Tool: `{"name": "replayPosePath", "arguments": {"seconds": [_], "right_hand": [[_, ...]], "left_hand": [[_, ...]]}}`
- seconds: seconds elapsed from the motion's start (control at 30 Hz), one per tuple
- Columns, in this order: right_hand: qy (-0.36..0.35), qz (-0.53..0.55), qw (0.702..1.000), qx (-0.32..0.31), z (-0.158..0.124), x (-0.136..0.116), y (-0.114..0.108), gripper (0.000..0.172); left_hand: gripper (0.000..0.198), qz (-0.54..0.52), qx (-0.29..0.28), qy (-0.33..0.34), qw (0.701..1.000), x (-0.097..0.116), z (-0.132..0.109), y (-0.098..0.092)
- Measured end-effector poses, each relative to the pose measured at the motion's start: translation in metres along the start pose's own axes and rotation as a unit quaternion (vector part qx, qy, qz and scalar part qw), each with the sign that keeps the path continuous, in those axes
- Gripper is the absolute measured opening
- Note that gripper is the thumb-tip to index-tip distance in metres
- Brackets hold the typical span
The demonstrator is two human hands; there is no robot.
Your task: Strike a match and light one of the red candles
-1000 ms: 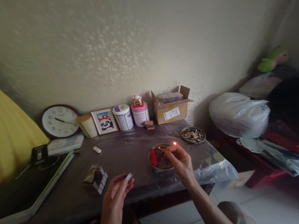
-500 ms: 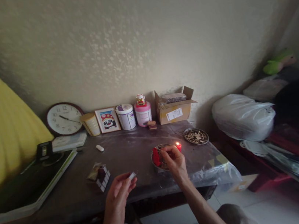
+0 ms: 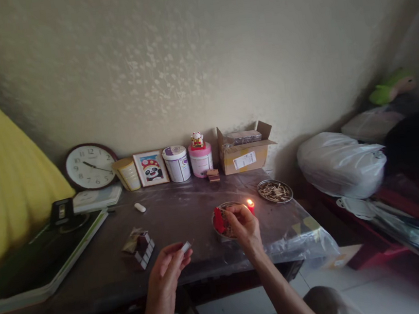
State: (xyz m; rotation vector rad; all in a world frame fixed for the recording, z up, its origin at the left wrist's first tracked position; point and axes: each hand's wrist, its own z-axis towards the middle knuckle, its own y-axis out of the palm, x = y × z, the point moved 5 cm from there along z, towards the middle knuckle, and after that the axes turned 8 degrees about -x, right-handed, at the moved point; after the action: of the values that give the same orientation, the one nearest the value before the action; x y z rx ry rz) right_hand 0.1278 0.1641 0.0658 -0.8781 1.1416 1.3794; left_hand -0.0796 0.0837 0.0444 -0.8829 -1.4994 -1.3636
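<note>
My left hand (image 3: 170, 269) is closed around a small pale matchbox (image 3: 185, 246), whose end pokes out past the fingertips. A thin stick seems to jut from it. Over a round metal dish (image 3: 217, 233), my right hand (image 3: 244, 225) pinches what looks like a thin matchstick (image 3: 223, 209), mostly hidden by the fingers. A red candle-like piece (image 3: 219, 220) stands in that dish among small brownish bits. Just behind my right hand burns a red candle (image 3: 251, 207), partly covered by the fingers.
A plate of matchsticks (image 3: 274, 191) lies at the right. Stacked small boxes (image 3: 140, 247) stand left of my left hand; a white oval piece (image 3: 139, 207) lies behind. Along the wall are a clock (image 3: 89, 166), tubs (image 3: 177, 164) and a cardboard box (image 3: 246, 158).
The candle flame looks slightly larger and brighter. Both hands and the things they hold stay in practically the same place.
</note>
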Motion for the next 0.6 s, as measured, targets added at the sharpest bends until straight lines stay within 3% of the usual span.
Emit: {"name": "replayPosePath", "arguments": {"seconds": [0.17, 0.37, 0.47, 0.6], "right_hand": [[0.005, -0.004, 1.000, -0.001, -0.008, -0.006, -0.006, 0.024], [-0.039, -0.088, 0.995, 0.025, -0.021, -0.011, -0.028, 0.022], [-0.074, -0.122, 0.988, 0.049, -0.025, -0.019, -0.049, 0.020], [-0.101, -0.153, 0.972, 0.144, -0.017, -0.028, -0.100, 0.023]], "left_hand": [[0.036, -0.004, 0.002, -0.004, 1.000, -0.002, 0.002, 0.000], [0.036, -0.006, 0.002, -0.008, 1.000, -0.004, 0.003, 0.000], [0.035, -0.007, 0.005, -0.014, 1.000, -0.007, 0.003, -0.003], [0.035, -0.005, 0.003, -0.013, 1.000, -0.007, 0.004, -0.002]]}}
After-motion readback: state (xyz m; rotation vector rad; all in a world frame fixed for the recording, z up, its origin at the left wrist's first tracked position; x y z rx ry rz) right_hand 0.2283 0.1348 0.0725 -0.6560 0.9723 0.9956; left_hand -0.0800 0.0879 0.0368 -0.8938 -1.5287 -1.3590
